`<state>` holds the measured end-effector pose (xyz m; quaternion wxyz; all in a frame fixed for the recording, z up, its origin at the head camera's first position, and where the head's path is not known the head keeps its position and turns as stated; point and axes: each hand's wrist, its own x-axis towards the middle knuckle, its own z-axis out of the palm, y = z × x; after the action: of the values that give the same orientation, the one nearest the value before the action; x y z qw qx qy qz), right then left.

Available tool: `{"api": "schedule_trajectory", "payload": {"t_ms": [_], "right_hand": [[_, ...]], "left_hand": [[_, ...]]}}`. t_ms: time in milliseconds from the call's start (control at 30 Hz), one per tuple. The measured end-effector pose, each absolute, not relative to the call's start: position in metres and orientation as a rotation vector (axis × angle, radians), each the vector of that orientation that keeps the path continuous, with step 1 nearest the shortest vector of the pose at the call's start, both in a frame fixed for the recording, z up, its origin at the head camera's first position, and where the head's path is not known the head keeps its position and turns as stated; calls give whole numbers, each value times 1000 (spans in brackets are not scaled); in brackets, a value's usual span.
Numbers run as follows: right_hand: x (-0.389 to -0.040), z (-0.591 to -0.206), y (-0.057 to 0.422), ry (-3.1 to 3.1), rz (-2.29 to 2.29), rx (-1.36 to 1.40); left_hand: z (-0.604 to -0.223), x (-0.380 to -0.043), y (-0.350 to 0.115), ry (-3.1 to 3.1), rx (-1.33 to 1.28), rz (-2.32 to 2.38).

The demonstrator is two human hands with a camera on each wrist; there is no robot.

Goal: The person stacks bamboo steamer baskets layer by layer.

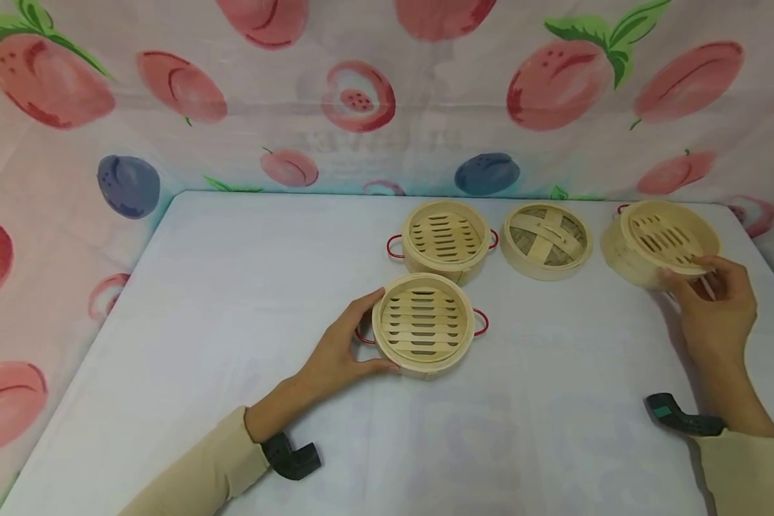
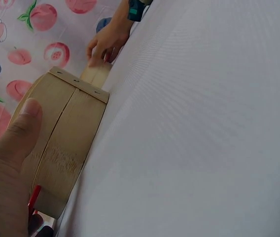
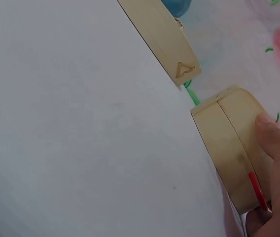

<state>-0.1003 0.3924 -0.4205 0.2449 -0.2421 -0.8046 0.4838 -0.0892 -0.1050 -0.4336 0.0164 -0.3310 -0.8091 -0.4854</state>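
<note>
Your left hand [image 1: 332, 362] grips the near steamer [image 1: 423, 326] mid-worktop [image 1: 232, 287], by its left wall; your right hand [image 1: 719, 308] holds the far-right steamer [image 1: 661, 240] by its near right side. Both should be light and stiff; favour the walls over the thin red handles [image 1: 486, 322].

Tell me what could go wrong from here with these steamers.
The front steamer, gripped by the left hand, appears right up against the rear steamer in the head view; a push away from the person could shove both.

The rear steamer's red handle sits close by the woven lid, so it might catch.

The right hand holds the far-right steamer near the table's back edge; a slip could send it over.
</note>
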Motion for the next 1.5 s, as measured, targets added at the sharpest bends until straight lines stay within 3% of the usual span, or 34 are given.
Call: {"api": "schedule_trajectory", "payload": {"t_ms": [667,1500], "right_hand": [[-99,-410,387,-2174,1282,-781],[-101,-375,367,-2093,1412,-559]], "left_hand": [[-431,-88,-106,-2523,-1019,-1532],[-430,-88,-106,-2541,-1006,-1538]]}}
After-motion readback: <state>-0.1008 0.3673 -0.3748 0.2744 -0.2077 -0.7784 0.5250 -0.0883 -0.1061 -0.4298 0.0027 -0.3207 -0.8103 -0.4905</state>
